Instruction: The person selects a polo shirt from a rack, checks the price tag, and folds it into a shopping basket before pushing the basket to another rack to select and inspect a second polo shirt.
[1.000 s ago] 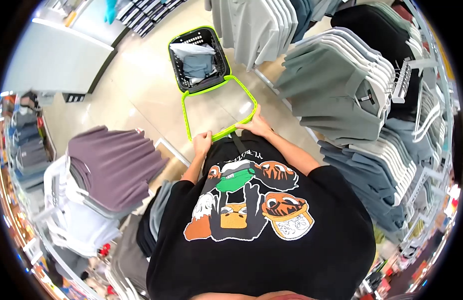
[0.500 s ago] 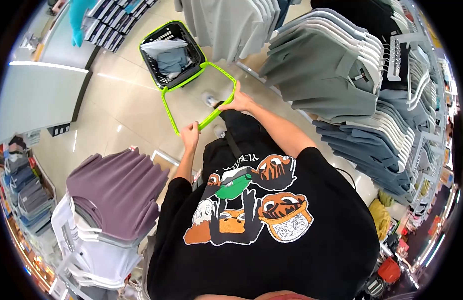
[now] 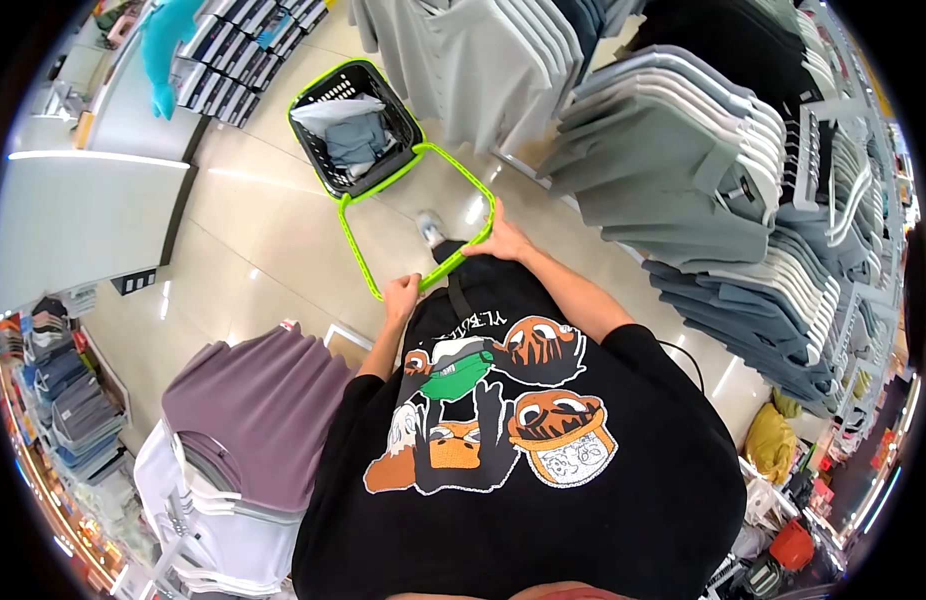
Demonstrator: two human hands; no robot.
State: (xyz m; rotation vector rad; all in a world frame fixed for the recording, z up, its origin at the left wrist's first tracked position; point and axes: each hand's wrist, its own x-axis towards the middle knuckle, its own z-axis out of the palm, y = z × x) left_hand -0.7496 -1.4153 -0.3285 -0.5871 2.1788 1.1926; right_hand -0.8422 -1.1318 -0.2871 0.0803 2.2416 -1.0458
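Note:
Both hands are closed on the bright green handle (image 3: 360,252) of a black shopping basket. My left hand (image 3: 401,298) wraps round the near left part of its crossbar. At the handle's right corner, my right hand (image 3: 503,238) grips it with the thumb along the bar. The black basket (image 3: 407,130) with a green rim stands on the floor ahead, at the handle's far end. Inside it lie a folded grey-blue garment (image 3: 357,142) and something white, flat and sheet-like (image 3: 328,112).
Racks of grey shirts (image 3: 663,170) and dark blue garments (image 3: 733,315) line the right. Light grey shirts (image 3: 463,65) hang just right of the basket. Purple shirts (image 3: 258,400) hang at the near left. A white counter (image 3: 93,220) and stacked boxes (image 3: 238,65) stand left.
The basket, its handle and both hands sit slightly lower and further right in view. The surrounding racks have shifted similarly. My grip on the handle is the same.

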